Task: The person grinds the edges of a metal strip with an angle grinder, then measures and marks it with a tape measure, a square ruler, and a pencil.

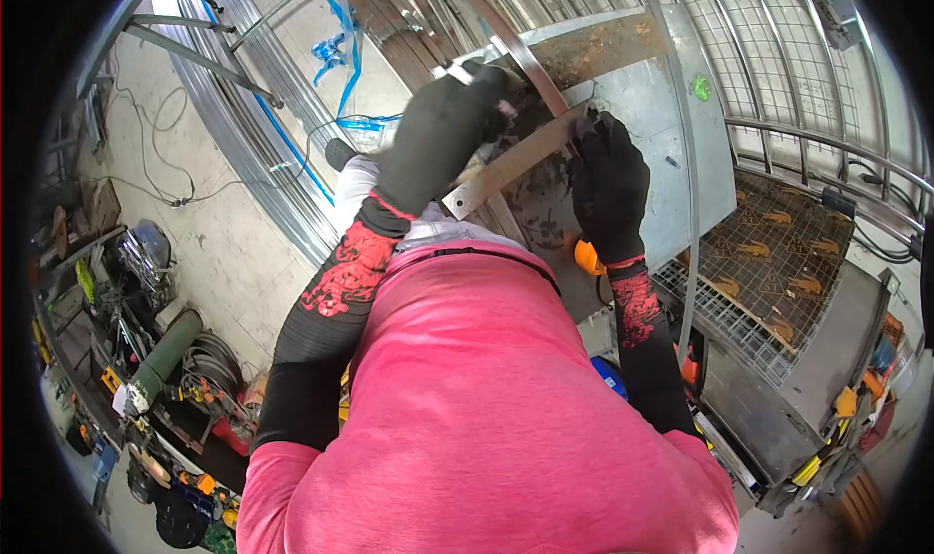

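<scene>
A flat metal bar [511, 168] with a hole near its lower left end lies slantwise in front of the body. My right hand [611, 179], in a black glove, is closed at the bar's upper right end, its fingertips against the metal. My left hand [467, 102], also gloved in black, is blurred above the bar, its fingers bent around something I cannot make out, with a whitish piece [452, 71] beside it. A long brownish metal strip [530, 68] runs from the top down to the bar's right end.
A grey metal sheet [705, 126] lies under the work on the right. Beyond it stand curved metal bars with mesh [778, 77]. Long metal profiles [229, 97] lie on the floor at the left. Tools and a green cylinder [165, 357] are at lower left.
</scene>
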A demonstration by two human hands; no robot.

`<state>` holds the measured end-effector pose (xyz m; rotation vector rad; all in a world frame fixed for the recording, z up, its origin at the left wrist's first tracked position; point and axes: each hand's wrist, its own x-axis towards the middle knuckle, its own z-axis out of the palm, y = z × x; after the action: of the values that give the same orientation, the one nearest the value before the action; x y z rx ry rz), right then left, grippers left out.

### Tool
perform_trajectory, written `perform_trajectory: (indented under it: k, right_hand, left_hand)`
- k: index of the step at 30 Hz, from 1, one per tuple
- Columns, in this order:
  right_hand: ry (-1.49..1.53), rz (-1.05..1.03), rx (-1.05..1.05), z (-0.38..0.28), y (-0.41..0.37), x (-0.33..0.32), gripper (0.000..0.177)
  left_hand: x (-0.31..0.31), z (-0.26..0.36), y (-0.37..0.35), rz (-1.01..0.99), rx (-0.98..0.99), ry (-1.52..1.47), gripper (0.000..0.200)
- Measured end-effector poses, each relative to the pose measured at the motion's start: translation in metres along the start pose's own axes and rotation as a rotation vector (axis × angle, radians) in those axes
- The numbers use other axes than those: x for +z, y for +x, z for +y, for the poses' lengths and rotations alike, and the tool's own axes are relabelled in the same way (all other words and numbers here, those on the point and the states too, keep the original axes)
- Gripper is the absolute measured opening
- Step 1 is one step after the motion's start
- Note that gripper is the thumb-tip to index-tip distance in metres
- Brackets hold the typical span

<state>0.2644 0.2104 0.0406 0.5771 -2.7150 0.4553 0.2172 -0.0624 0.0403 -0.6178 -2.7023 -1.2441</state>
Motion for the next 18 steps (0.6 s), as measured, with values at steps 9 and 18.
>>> perform_trajectory:
  k: [9,18]
  right_hand:
    - [0.009,-0.046,0.039,-0.004,0.002,-0.005,0.043]
    - [0.029,-0.010,0.024,0.000,-0.001,-0.003,0.052]
  left_hand:
    - [0.046,0.014,0.017,-0.091,-0.228,-0.617,0.022]
    - [0.062,0.007,0.028,-0.092,-0.125,-0.552,0.022]
